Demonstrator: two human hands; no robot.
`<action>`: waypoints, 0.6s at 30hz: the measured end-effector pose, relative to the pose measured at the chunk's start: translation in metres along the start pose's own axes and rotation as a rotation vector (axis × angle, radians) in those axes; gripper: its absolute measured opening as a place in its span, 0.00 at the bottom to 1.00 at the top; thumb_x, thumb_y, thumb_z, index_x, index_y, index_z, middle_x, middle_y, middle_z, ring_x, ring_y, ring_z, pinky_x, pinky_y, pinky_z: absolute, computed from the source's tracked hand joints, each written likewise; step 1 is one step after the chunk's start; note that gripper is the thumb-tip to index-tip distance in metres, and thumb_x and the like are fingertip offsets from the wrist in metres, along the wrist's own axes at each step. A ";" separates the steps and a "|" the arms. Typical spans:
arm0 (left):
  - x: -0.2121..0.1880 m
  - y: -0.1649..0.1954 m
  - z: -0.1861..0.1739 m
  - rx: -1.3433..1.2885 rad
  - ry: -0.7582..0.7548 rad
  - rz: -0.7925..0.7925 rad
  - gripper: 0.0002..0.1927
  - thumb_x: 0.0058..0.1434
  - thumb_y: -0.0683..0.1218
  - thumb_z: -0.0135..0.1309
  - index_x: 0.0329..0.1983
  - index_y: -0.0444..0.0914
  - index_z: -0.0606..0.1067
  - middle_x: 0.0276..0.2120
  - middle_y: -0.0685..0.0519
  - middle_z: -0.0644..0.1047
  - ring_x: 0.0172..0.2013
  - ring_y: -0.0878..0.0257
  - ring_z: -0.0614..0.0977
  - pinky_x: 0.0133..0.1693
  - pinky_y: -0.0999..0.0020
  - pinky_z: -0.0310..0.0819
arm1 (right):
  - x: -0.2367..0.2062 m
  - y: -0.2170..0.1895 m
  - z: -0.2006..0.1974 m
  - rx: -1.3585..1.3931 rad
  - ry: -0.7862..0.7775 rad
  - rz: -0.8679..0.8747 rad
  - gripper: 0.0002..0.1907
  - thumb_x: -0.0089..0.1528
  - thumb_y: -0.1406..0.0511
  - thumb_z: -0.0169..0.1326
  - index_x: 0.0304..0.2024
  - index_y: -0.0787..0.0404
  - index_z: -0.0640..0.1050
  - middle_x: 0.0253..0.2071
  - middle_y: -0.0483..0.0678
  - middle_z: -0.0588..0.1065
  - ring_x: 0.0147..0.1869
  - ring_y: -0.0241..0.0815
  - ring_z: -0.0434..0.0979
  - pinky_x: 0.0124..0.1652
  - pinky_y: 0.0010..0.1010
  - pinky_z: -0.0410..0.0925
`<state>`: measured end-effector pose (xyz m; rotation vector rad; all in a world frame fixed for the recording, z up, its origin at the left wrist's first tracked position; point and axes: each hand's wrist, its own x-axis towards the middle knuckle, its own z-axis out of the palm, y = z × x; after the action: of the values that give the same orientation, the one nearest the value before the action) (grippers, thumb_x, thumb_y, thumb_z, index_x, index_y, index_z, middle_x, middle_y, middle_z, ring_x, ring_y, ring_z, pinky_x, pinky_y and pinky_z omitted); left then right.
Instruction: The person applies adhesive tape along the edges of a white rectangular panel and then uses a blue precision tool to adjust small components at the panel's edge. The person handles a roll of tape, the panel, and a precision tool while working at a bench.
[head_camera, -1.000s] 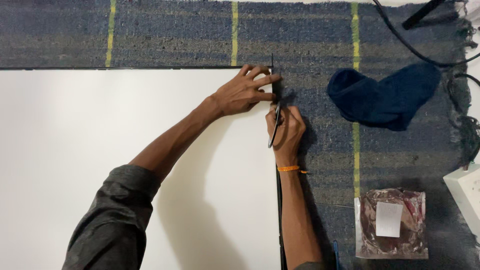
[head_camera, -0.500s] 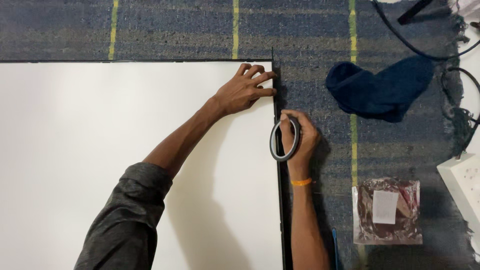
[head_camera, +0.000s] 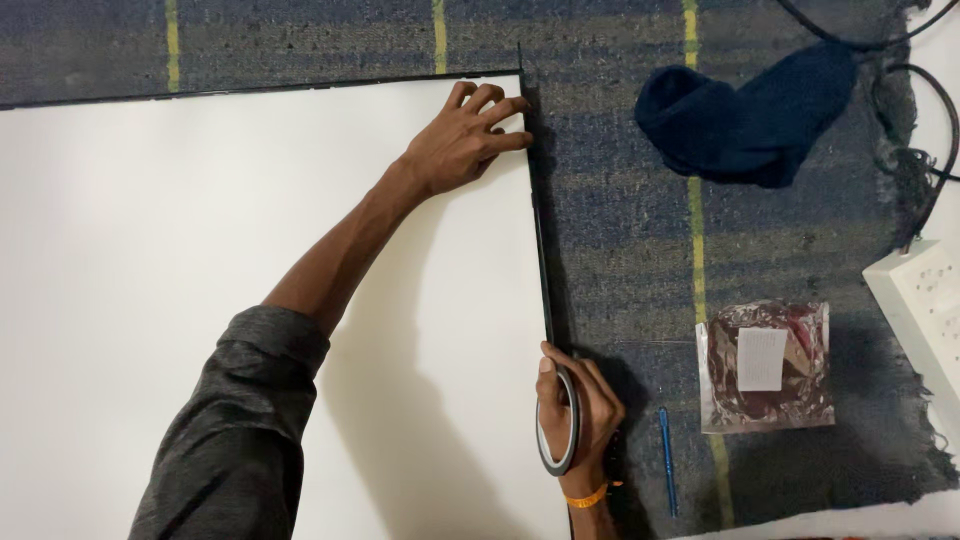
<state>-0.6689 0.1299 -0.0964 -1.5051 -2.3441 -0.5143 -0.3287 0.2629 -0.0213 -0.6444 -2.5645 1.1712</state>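
The left hand (head_camera: 465, 140) lies flat and open on the white board (head_camera: 200, 300), fingers spread and fingertips (head_camera: 520, 103) touching the board's right edge just below its far right corner, holding nothing. The right hand (head_camera: 580, 420) is closed around 1 roll of dark tape (head_camera: 562, 432), gripped on edge with the thumb over its rim, at the board's right edge near the near right corner. A thin black strip (head_camera: 540, 230) runs along that right edge between the 2 hands (whether it is tape already laid or the board's own border cannot be told). The board rests on a blue-grey carpet (head_camera: 620, 240) with yellow lines. On the carpet right of the board lie 1 dark blue cloth (head_camera: 745, 115) near the far side, 1 shiny foil pouch (head_camera: 765, 365) with a white label, and 1 blue pen (head_camera: 666, 460) just right of the right hand. 1 white power strip (head_camera: 925, 310) sits at the carpet's right edge, with black cables (head_camera: 920, 150) above it.
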 end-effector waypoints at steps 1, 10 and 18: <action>0.000 0.000 0.000 0.011 0.005 0.005 0.17 0.68 0.40 0.56 0.55 0.54 0.81 0.64 0.54 0.73 0.62 0.55 0.72 0.64 0.47 0.62 | -0.004 0.002 0.001 0.022 0.013 -0.032 0.12 0.63 0.63 0.58 0.42 0.63 0.86 0.26 0.48 0.79 0.23 0.36 0.76 0.23 0.26 0.68; -0.004 -0.001 0.004 0.049 0.002 0.024 0.16 0.70 0.41 0.56 0.55 0.54 0.81 0.64 0.55 0.73 0.61 0.55 0.71 0.63 0.49 0.63 | -0.014 0.019 -0.001 -0.001 0.062 -0.112 0.10 0.64 0.63 0.59 0.41 0.63 0.86 0.30 0.47 0.79 0.30 0.37 0.78 0.29 0.27 0.70; -0.007 -0.004 0.006 0.097 0.016 0.053 0.16 0.71 0.41 0.57 0.57 0.53 0.81 0.64 0.54 0.73 0.61 0.55 0.71 0.63 0.50 0.63 | -0.014 0.027 0.003 0.027 0.054 -0.107 0.08 0.63 0.65 0.59 0.40 0.63 0.86 0.28 0.47 0.79 0.27 0.36 0.78 0.27 0.26 0.70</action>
<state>-0.6698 0.1260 -0.1055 -1.5087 -2.2760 -0.3921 -0.3105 0.2694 -0.0442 -0.5181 -2.5008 1.1353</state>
